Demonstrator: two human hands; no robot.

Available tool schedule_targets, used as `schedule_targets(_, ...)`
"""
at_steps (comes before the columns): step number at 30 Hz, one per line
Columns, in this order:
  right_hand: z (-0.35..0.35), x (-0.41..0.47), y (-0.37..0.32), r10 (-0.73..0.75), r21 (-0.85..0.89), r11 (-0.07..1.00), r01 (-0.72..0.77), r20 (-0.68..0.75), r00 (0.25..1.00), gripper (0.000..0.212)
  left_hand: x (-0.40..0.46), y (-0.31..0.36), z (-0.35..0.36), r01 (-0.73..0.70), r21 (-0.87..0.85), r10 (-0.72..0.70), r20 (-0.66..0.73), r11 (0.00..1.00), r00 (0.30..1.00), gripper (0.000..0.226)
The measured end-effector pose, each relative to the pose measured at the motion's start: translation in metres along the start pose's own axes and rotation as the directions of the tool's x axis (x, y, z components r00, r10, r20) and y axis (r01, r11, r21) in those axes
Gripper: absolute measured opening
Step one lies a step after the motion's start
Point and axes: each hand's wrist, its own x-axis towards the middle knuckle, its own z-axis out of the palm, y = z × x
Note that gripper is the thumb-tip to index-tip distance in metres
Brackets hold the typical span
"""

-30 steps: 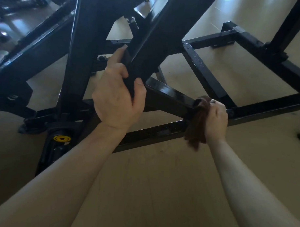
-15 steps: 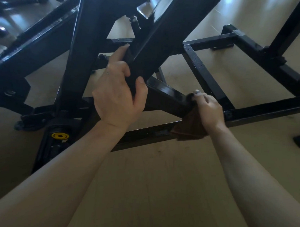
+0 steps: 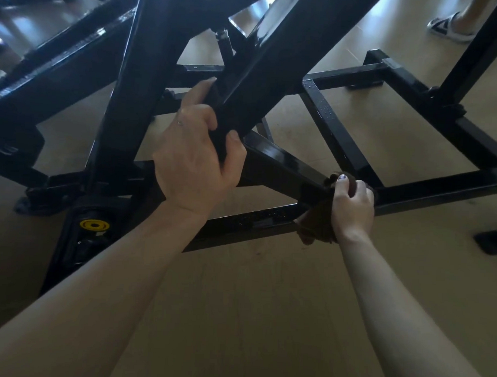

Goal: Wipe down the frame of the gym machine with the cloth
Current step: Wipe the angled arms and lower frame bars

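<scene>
The cloth (image 3: 318, 224), dark brown and bunched, is pressed against the black frame (image 3: 273, 158) right at the joint where a slanted bar comes down to meet the low horizontal rail. Part of it is wrapped over the top of the bar, and a loose fold is left hanging below the rail, just above the floor (image 3: 252, 301). It is gripped by the right hand (image 3: 352, 204), whose fingers are curled tightly around it, the thumb laid over the upper edge with its painted nail showing. The cloth is squeezed between palm and metal; no gap is seen there.

Higher and to the left, a thick diagonal beam of the frame is clasped by the left hand (image 3: 192, 158). The thumb is hooked round the near side, the fingers are wrapped over the far edge, and the index finger is stretched up along the beam. Nothing but the beam is held in that hand.

Both bare forearms are extended from the bottom corners toward the machine. The frame is spread across the upper half of the view as crossing black tubes, with a rectangular base section lying flat on the pale wood-toned floor to the right. A yellow cap (image 3: 94, 224) is seen on a fitting at the lower left. A sandalled foot (image 3: 447, 26) of another person is caught at the top right.
</scene>
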Motion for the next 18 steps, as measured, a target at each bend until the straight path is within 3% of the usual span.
schedule_targets(4,0.005,-0.006,-0.004,0.009,0.004,1.000,-0.009,-0.057,0.998,0.043,-0.001,0.001,0.001,0.016,0.008,-0.016,-0.011,1.000,1.000,0.027)
schedule_targets(6,0.001,0.006,-0.002,-0.038,-0.092,0.995,0.038,0.005,0.999,0.042,-0.003,0.001,0.001,0.017,0.001,-0.017,-0.006,1.000,1.000,0.029)
schedule_targets(11,-0.014,0.030,-0.003,-0.082,-0.144,0.984,0.103,0.143,0.986,0.037,-0.002,0.000,0.001,-0.013,-0.021,0.012,-0.028,1.000,1.000,0.030)
schedule_targets(18,0.011,-0.011,0.006,-0.021,0.081,0.996,0.033,-0.142,0.990,0.035,-0.002,0.001,0.001,-0.022,-0.035,0.021,-0.030,0.999,0.999,0.028)
